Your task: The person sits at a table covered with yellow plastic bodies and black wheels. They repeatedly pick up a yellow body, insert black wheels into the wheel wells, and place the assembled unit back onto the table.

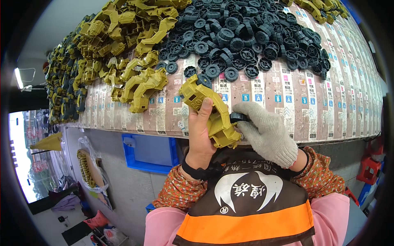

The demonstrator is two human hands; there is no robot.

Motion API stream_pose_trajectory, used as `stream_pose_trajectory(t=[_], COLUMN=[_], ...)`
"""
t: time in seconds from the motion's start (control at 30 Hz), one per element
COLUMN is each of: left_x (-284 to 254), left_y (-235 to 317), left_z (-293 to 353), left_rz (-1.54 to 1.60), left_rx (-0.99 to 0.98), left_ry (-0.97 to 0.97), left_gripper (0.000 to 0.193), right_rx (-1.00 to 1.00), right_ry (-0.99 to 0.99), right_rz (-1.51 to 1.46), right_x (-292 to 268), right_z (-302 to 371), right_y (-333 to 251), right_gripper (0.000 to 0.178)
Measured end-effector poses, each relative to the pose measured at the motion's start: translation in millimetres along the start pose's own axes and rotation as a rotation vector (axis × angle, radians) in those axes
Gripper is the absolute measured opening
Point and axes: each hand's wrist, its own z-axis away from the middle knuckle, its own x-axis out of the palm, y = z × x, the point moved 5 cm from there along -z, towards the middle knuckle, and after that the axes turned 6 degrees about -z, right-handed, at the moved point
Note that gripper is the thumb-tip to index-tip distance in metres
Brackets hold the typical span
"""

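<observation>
My bare left hand [201,130] is closed round a yellow plastic toy truck body [219,108], held tilted above the table's near edge. One dark wheel [204,80] sits at its far end. My right hand [269,133], in a pale knitted glove, pinches another dark toy wheel [238,117] against the side of the body. The gloved fingertips partly cover that wheel, so I cannot tell whether it is seated. Just beyond my hands lies a large heap of loose dark wheels [248,54].
Yellow truck bodies [141,82] are heaped at the left, beside bodies with wheels fitted [65,88]. The table [340,98] has a printed covering. Below its edge, a blue bin [150,153] stands at the left and a red stool [368,168] at the right.
</observation>
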Motion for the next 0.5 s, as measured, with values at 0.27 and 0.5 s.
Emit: stream_pose_trajectory(t=[0.27,0.5], left_x=[0.0,2.3], left_y=[3.7,-1.1], left_z=[5.1,9.2], left_rz=[-0.092,-0.181], left_rx=[0.117,0.194], left_ry=[-0.025,-0.015], left_gripper=[0.04,0.05], right_rx=[-0.052,-0.091], right_ry=[-0.005,-0.042], right_rz=[0.034,0.123], right_x=[0.9,8.2], right_z=[12.1,23.1], right_y=[-2.3,-2.2], right_gripper=[0.031,0.034])
